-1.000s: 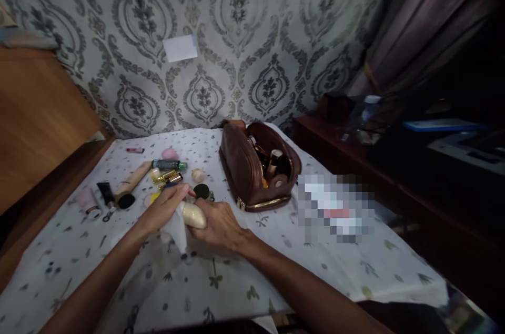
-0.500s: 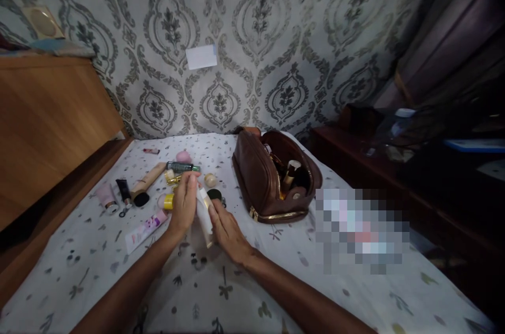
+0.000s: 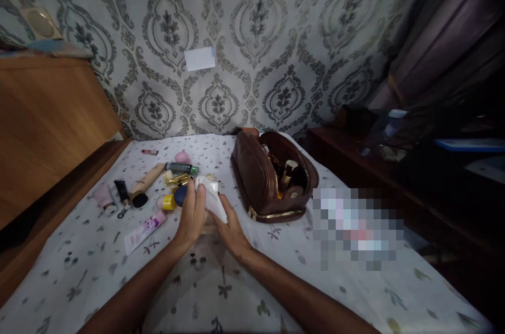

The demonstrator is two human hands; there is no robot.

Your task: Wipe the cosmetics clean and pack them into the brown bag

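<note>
Between my two hands I hold a white squeeze tube [image 3: 213, 202], tilted, with its label not readable. My left hand [image 3: 192, 213] grips its upper left part, thumb lying along it. On the lower right side, my right hand [image 3: 233, 231] closes round it with the fingers partly hidden. Just beyond my left hand lie a dark blue round item [image 3: 181, 196], a yellow-capped jar [image 3: 169, 202] and gold tubes [image 3: 175, 180]. A pink and white tube [image 3: 145, 231] rests to the left.
A brown cosmetic bag [image 3: 252, 181] stands open at right, a gold-capped bottle [image 3: 290, 171] inside. Farther left are a beige tube [image 3: 149, 181], a black tube [image 3: 122, 192], a green bottle [image 3: 179, 168] and a pink sponge [image 3: 182, 157]. A blurred patch covers something on the right.
The white tube has been turned in my hands, its broad white side now showing and its lower end swung right. The dark blue round item has come into sight beside my left hand.
</note>
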